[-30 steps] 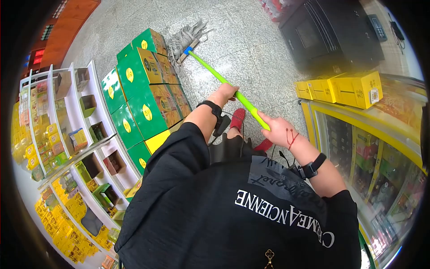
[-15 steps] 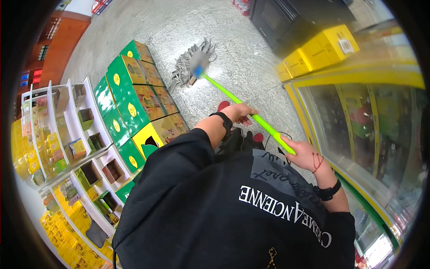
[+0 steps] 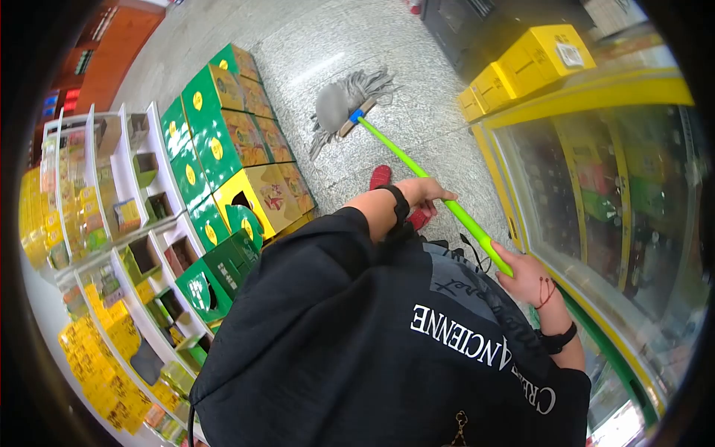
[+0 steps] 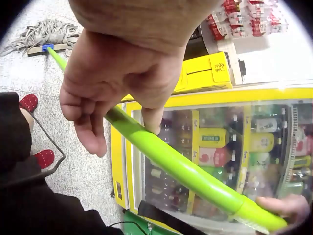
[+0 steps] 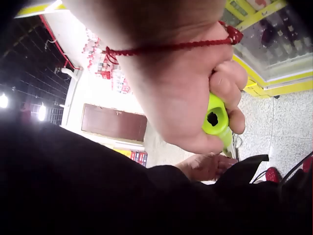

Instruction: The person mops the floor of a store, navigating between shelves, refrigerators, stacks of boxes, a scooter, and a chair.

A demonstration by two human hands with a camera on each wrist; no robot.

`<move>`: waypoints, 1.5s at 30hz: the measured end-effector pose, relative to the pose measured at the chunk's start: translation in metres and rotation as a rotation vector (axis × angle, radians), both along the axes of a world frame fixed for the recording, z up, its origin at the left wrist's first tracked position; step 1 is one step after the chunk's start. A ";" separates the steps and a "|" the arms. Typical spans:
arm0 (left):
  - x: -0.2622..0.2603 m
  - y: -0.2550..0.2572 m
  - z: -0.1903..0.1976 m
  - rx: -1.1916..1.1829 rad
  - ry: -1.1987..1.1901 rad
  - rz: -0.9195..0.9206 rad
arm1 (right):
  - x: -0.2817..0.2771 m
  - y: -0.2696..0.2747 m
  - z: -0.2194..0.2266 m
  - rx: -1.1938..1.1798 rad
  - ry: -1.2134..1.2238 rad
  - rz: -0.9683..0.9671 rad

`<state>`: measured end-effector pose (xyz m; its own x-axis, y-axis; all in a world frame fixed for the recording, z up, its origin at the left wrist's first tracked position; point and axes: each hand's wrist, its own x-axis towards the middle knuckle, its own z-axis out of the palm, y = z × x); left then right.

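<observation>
A mop with a bright green handle [image 3: 402, 154] slants across the head view, its grey string head [image 3: 372, 86] lying on the speckled floor. A blue clamp [image 3: 357, 116] joins handle and head. My left hand [image 3: 423, 195] holds the handle partway along, its thumb on one side and loosely bent fingers on the other in the left wrist view. At the top end, my right hand [image 3: 523, 278] grips the handle, fingers wrapped round it. The handle's open end [image 5: 213, 119] pokes out of that fist in the right wrist view. A round grey blur covers part of the mop head.
Stacked green cartons [image 3: 216, 149] and a white shelf unit [image 3: 167, 201] stand on the left. On the right is a yellow-framed glass cooler [image 3: 581, 186] with yellow boxes [image 3: 547, 56] on top. Red shoes [image 3: 380, 176] show below my hands.
The mop head has shifted right, away from the green cartons, over the past second. Both hands have moved right and down in the head view, still holding the handle.
</observation>
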<state>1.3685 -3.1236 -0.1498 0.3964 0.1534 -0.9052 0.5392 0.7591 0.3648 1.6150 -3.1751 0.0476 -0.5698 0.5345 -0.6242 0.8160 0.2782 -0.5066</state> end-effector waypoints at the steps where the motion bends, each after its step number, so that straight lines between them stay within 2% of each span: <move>1: -0.009 0.000 -0.007 -0.003 0.001 0.022 | -0.007 0.003 -0.007 0.025 0.046 -0.005; 4: -0.044 0.007 -0.036 0.018 -0.005 0.158 | -0.049 0.026 -0.022 -0.005 0.020 0.029; 6: -0.075 0.014 -0.043 0.045 0.085 0.384 | -0.081 0.044 -0.042 0.008 0.096 0.025; 7: -0.092 0.021 -0.036 0.043 0.081 0.397 | -0.098 0.054 -0.050 0.019 0.172 0.013; 9: -0.129 0.037 -0.024 0.151 0.164 0.560 | -0.139 0.077 -0.063 0.007 0.155 0.043; 12: -0.182 0.061 -0.051 0.166 0.237 0.632 | -0.202 0.109 -0.079 -0.012 0.123 0.095; 15: -0.217 0.079 -0.037 0.288 0.263 0.769 | -0.242 0.139 -0.100 -0.029 0.124 0.124; 16: -0.225 0.085 -0.038 0.250 0.288 0.768 | -0.253 0.147 -0.102 -0.039 0.097 0.120; 21: -0.231 0.097 -0.040 0.274 0.270 0.791 | -0.254 0.158 -0.110 -0.006 0.114 0.129; 23: -0.219 0.098 -0.049 0.282 0.239 0.750 | -0.245 0.155 -0.102 -0.029 0.037 0.142; 25: -0.198 0.095 -0.057 0.272 0.205 0.782 | -0.222 0.148 -0.103 -0.003 0.054 0.154; 27: -0.173 0.094 -0.064 0.255 0.161 0.708 | -0.196 0.140 -0.096 0.013 0.190 0.099; 28: -0.159 0.090 -0.045 0.260 0.132 0.721 | -0.185 0.136 -0.082 -0.033 0.170 0.070; 29: -0.142 0.085 -0.048 0.266 0.127 0.729 | -0.167 0.129 -0.079 -0.026 0.166 0.078; 31: -0.105 0.074 -0.055 0.276 0.069 0.561 | -0.125 0.112 -0.074 -0.020 0.130 0.061; 34: -0.040 0.056 -0.048 0.267 0.063 0.437 | -0.064 0.083 -0.056 -0.046 0.051 0.027; 35: -0.016 0.049 -0.045 0.270 0.060 0.452 | -0.042 0.074 -0.051 -0.042 0.047 0.041; 37: 0.029 0.036 -0.043 0.280 0.016 0.306 | 0.001 0.055 -0.044 -0.144 -0.084 -0.034; 39: 0.076 0.022 -0.039 0.284 0.006 0.275 | 0.051 0.031 -0.042 -0.129 -0.057 -0.041; 41: 0.134 0.011 -0.098 0.532 -0.113 0.025 | 0.092 0.013 -0.039 -0.062 0.028 -0.058; 43: 0.150 0.006 -0.012 0.296 -0.042 0.118 | 0.116 0.000 -0.021 -0.059 -0.024 -0.091; 45: 0.177 -0.003 -0.002 0.331 -0.057 0.100 | 0.141 -0.015 -0.011 -0.062 -0.077 -0.127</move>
<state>1.5456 -3.1265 -0.1520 0.4136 0.4755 -0.7765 0.4400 0.6423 0.6276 1.7560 -3.1901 0.0367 -0.4495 0.5583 -0.6974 0.8797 0.1409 -0.4541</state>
